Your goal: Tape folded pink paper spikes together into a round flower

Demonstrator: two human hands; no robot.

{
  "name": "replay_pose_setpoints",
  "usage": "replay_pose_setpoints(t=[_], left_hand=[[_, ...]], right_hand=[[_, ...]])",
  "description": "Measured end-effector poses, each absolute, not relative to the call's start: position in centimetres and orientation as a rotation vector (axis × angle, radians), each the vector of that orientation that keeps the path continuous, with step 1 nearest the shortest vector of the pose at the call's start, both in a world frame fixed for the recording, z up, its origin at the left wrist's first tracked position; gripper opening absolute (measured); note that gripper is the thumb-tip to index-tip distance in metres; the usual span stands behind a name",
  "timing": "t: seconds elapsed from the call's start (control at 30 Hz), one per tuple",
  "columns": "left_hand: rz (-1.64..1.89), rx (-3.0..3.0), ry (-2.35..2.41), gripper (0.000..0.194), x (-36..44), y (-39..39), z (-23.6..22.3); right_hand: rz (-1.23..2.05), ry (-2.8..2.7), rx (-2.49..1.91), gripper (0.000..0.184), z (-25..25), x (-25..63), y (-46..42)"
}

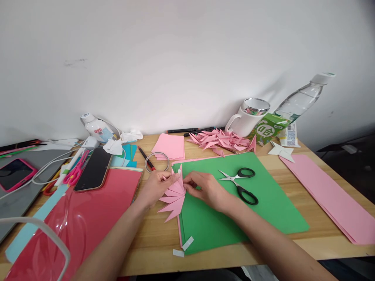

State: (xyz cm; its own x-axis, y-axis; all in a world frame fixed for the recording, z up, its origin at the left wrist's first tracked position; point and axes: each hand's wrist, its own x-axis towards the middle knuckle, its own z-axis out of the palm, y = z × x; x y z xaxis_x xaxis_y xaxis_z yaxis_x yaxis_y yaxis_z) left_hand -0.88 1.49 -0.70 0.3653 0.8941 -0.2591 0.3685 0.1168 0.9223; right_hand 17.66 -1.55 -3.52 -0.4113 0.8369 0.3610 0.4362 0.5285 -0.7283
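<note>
In the head view, holds the pink paper fan (175, 201) with both hands over the left edge of the green paper (211, 230), with its points spread toward the left and the near side. With the left hand (155, 188), pinches the upper part of the fan, thumb laid on top, close to a small white piece (179, 171). With the right hand (209, 190), above the green paper, pinches the inner edge of the fan between thumb and fingertips.

On the green paper, shows black-handled scissors (233, 178), blades slightly parted and pointing left. At its near left corner, has two white strips (188, 243), one on the paper, one just beside it on the wooden table (146, 249).

Beyond the green paper, shows a heap of folded pink pieces (216, 139) and, toward the left, pink squares (169, 146) with a grey ring (157, 153) lying partly over them. Farther beyond, to the right, has a white mug (244, 119), a green carton (265, 127) and a tilted clear bottle (301, 99).

To the right of the green paper, shows long pink sheets (328, 199); to the left, a red folder (99, 207) partly under a dark phone (93, 169).
</note>
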Motion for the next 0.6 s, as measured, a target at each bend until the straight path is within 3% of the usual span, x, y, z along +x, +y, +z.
replay_pose_setpoints(t=[0.13,0.4,0.6], left_hand=[[0.563,1.451,1.221,0.057,-0.9,1.5,-0.5],[0.551,1.345,1.229,0.055,-0.9,1.6,-0.4],[0.539,1.417,1.243,0.056,-1.1,1.7,-0.7]], right_hand=[[0.582,-2.124,-1.014,0.02,-3.5,17.8,-1.5],[0.902,-1.966,-1.034,0.013,-2.5,18.2,-1.6],[0.8,-2.012,-1.065,0.015,-2.7,17.9,-1.5]])
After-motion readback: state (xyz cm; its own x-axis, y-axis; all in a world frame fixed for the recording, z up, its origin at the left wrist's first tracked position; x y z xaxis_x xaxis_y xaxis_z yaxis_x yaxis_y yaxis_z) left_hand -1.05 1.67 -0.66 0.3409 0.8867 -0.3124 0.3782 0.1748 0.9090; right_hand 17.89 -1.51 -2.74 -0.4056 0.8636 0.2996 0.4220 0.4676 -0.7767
